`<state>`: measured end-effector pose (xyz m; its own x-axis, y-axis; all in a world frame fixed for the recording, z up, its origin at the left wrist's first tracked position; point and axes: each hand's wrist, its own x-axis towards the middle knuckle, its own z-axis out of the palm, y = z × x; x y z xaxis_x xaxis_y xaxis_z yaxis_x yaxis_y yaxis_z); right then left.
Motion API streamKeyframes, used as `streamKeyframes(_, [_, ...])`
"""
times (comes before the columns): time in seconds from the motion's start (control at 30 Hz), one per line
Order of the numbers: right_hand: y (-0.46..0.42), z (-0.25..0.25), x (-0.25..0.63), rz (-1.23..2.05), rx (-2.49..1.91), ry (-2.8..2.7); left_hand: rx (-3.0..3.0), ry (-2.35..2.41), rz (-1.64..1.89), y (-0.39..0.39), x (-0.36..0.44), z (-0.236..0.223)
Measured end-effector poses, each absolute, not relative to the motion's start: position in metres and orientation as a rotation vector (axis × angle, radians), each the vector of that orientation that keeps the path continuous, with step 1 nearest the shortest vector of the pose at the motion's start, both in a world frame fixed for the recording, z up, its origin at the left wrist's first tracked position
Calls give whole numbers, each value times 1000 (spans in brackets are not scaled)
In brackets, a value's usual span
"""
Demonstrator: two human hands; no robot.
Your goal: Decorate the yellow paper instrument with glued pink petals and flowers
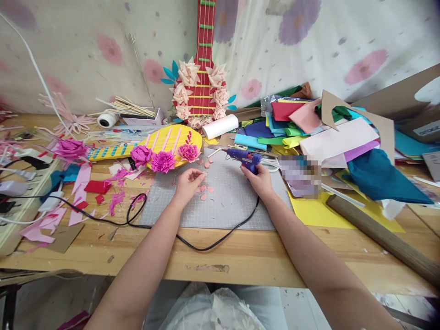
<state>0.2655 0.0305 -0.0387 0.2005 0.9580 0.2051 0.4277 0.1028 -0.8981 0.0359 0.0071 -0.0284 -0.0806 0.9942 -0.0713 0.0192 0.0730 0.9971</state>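
Note:
My right hand (260, 181) is wrapped round the grip of a blue hot glue gun (244, 156), whose nozzle points left over the grey cutting mat (220, 213). My left hand (190, 184) hovers above the mat with thumb and fingertips pinched together; whatever is between them is too small to make out. Several small pink paper petals (203, 197) lie beside those fingertips. Behind the left hand rests a yellow guitar-shaped craft piece (172, 137) with pink strips, bearing magenta and pink paper flowers (163, 161).
A red paper-flowered guitar (205, 87) leans on the curtain at the back. Colored paper (340, 142) piles up at right, near a brown tube (381, 238). The black cord (202, 249) loops across the mat's front. Power strips (32, 197) and pink scraps lie at left.

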Motion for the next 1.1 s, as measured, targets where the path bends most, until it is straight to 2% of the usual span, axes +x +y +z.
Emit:
streamKeyframes(0.2, [27, -22, 262, 1141, -1316, -1371, 1222, 1393, 1247, 7, 36, -31])
streamKeyframes(0.3, [23, -17, 260, 1224, -1332, -1476, 1207, 1452, 1267, 8, 35, -33])
streamKeyframes(0.8, [14, -24, 240, 985, -1330, -1900, 1150, 1497, 1280, 9, 36, -37])
streamKeyframes(1.1, [13, -24, 240, 915, -1379, -1947, 1122, 1491, 1287, 9, 37, -37])
